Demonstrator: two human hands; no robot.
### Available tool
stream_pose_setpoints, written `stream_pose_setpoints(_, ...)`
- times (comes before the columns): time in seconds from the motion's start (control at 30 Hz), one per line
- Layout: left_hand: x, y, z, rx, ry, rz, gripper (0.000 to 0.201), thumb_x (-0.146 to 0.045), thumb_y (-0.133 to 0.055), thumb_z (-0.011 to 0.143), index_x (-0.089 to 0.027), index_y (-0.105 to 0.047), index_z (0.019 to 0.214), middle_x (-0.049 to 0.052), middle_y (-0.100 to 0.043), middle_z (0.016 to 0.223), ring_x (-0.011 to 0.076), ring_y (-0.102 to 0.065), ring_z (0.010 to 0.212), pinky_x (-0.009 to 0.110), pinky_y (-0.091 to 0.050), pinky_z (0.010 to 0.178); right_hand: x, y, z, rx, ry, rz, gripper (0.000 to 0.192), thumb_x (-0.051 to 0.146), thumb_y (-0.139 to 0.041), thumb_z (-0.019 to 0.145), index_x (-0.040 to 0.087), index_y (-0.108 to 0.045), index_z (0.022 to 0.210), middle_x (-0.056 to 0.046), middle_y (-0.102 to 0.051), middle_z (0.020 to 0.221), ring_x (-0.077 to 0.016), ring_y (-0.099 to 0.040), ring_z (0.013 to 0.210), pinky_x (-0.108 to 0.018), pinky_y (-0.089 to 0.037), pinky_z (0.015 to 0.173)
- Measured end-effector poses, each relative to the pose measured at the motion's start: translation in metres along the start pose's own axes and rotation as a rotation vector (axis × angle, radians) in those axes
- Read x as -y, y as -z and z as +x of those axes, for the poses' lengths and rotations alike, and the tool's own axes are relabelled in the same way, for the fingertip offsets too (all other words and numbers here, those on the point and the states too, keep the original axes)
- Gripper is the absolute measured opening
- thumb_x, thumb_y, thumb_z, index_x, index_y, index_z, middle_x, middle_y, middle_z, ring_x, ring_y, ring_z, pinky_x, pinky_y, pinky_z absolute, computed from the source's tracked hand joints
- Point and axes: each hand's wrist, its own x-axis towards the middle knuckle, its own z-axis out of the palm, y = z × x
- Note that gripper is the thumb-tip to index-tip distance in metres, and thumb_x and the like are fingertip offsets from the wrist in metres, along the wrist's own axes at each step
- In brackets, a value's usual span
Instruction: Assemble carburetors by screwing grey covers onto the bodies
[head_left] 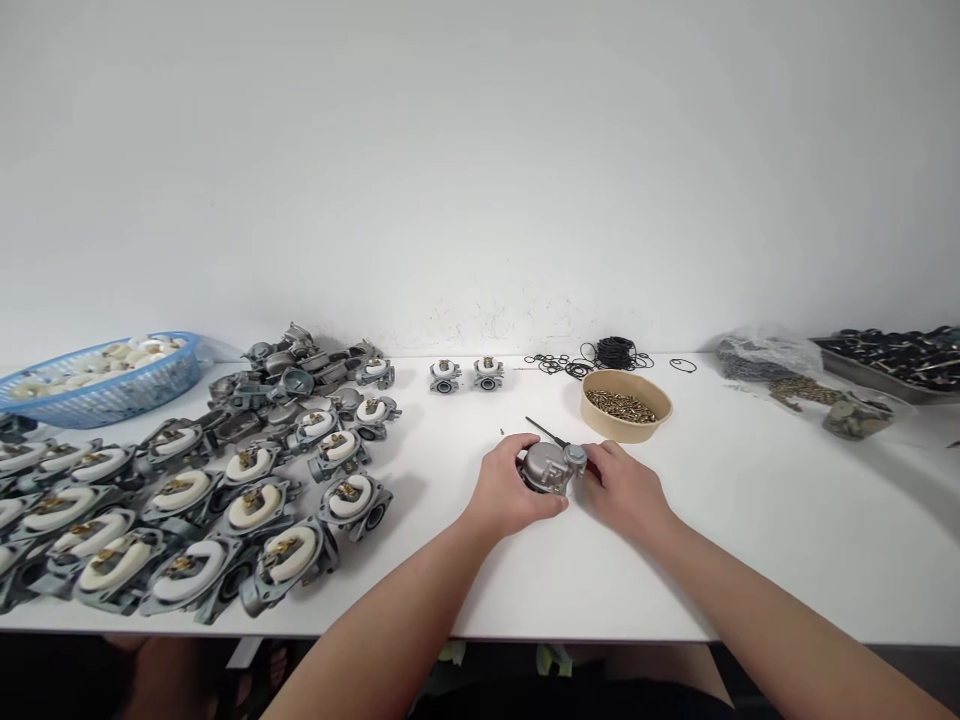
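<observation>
Carb body (550,466) was held on the white counter (750,540), roughly centre, just in front of the paper bowl (626,405). Cast grey metal, matte, domed bowl side facing up and toward the camera, small round cap at its upper right. Long axis ran approx left-right across the counter; exact port direction could not be told, too small.

Left hand (506,495) was wrapped round the left side of the body, fingers (540,508) curled shut under its front edge, thumb over the top. Right hand (626,490) was closed against the right side, fingertips at the cap; a thin black-shafted tool (546,432) with a hint of red handle was seen poking out up-left behind the body, seemingly held by the right hand, grip not fully visible.

Bowl was tan, round, filled w/ small brass-coloured screws. Behind it: loose black rubber O-rings (592,360), thin, tangled in a pile. Two more carb units (466,374) were stood side by side near the wall. At left, many carb assemblies (225,500) were laid in rows w/ white oval floats and brass fittings facing up; a rougher heap was stacked behind them. Blue plastic mesh basket (112,385) w/ white floats sat far left. Far right: clear bags of parts (787,375) and a metal tray (892,365) of dark pieces.
</observation>
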Motion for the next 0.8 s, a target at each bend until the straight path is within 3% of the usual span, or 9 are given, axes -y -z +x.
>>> stream_pose_setpoints(0.1,0.000,0.000,-0.001,0.002,-0.006,-0.004,0.072,-0.025,-0.086,0.049,-0.020,-0.059,0.115,0.004,-0.068,0.101,0.0199,-0.065,0.083,0.031,-0.055,0.074,-0.009,0.008,-0.010,-0.069,-0.009,0.021,0.027,0.020,-0.045,0.088,0.030,-0.064,0.105,0.001,-0.064,0.105,-0.0160,-0.063,0.084,-0.026,-0.038,0.058)
stream_pose_setpoints(0.33,0.001,0.000,-0.002,-0.001,0.049,0.009,0.080,-0.028,-0.088,0.048,-0.018,-0.057,0.121,0.007,-0.066,0.108,0.0207,-0.065,0.085,0.033,-0.056,0.078,-0.033,0.035,-0.025,-0.550,0.098,0.321,0.018,0.030,-0.057,0.084,0.026,-0.069,0.097,0.000,-0.071,0.094,-0.0174,-0.068,0.080,-0.029,-0.055,0.067)
stream_pose_setpoints(0.5,0.003,-0.001,-0.001,-0.007,0.024,0.016,0.078,-0.029,-0.088,0.048,-0.019,-0.058,0.120,0.006,-0.066,0.108,0.0214,-0.065,0.087,0.034,-0.056,0.080,-0.039,0.077,-0.014,-0.930,-0.053,0.549,0.045,0.028,-0.076,0.069,0.018,-0.069,0.112,-0.007,-0.072,0.089,-0.0221,-0.069,0.072,-0.036,-0.056,0.065)
stream_pose_setpoints(0.6,0.003,-0.001,-0.001,-0.014,-0.006,0.028,0.076,-0.030,-0.087,0.049,-0.019,-0.058,0.119,0.006,-0.066,0.110,0.0223,-0.065,0.089,0.035,-0.056,0.082,-0.028,0.115,0.012,-1.170,0.194,0.738,0.050,0.016,-0.077,0.061,0.012,-0.069,0.110,-0.004,-0.066,0.073,-0.0238,-0.068,0.064,-0.039,-0.055,0.061)
stream_pose_setpoints(0.7,0.003,0.000,-0.001,-0.011,-0.030,0.057,0.074,-0.030,-0.087,0.049,-0.020,-0.059,0.118,0.006,-0.066,0.110,0.0233,-0.065,0.090,0.036,-0.056,0.082,-0.013,0.147,0.042,-1.264,0.423,0.805,0.041,0.018,-0.071,0.066,0.015,-0.067,0.106,-0.001,-0.059,0.071,-0.0221,-0.065,0.058,-0.038,-0.050,0.053)
stream_pose_setpoints(0.73,0.003,0.000,-0.001,-0.011,-0.038,0.068,0.074,-0.030,-0.087,0.049,-0.020,-0.060,0.117,0.006,-0.066,0.110,0.0238,-0.065,0.090,0.036,-0.056,0.082,-0.008,0.153,0.050,-1.277,0.457,0.793,0.037,0.021,-0.070,0.069,0.016,-0.067,0.106,-0.002,-0.058,0.076,-0.0217,-0.065,0.059,-0.038,-0.048,0.053)
stream_pose_setpoints(0.8,0.002,0.000,-0.001,-0.017,-0.049,0.080,0.073,-0.032,-0.087,0.049,-0.020,-0.060,0.116,0.006,-0.066,0.109,0.0246,-0.065,0.090,0.037,-0.055,0.084,0.002,0.159,0.061,-1.146,0.482,0.760,0.038,0.029,-0.066,0.076,0.020,-0.064,0.113,-0.005,-0.059,0.092,-0.0223,-0.067,0.070,-0.038,-0.047,0.056)
